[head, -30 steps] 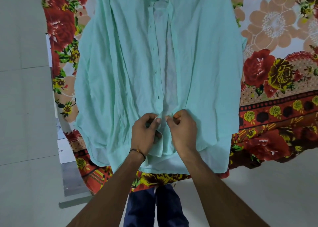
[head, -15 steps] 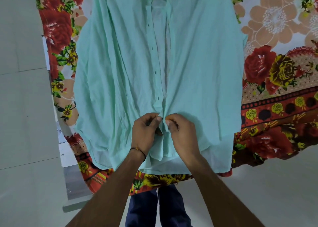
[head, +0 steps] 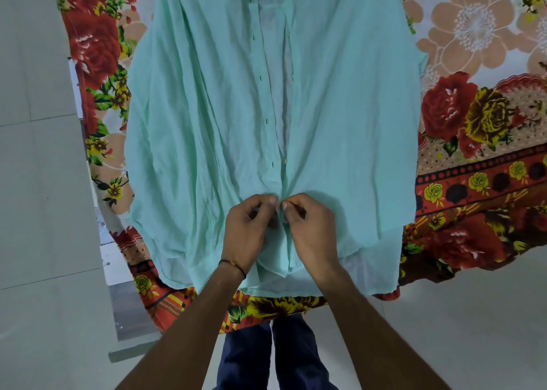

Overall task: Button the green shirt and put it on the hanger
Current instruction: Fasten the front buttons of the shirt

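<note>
- Head view: the green shirt lies flat, front side up, on a flowery bedsheet, hem at 6 o'clock and collar end up at 12.
- The front is open down the middle above the hands, with buttonholes running along the left edge.
- Left hand and right hand meet at the front edges near the hem, each pinching shirt fabric between thumb and fingertips, nails almost touching.
- There's a thread band on the left wrist.
- Pale tiled floor at 9 o'clock, dark blue trousers at 6.
</note>
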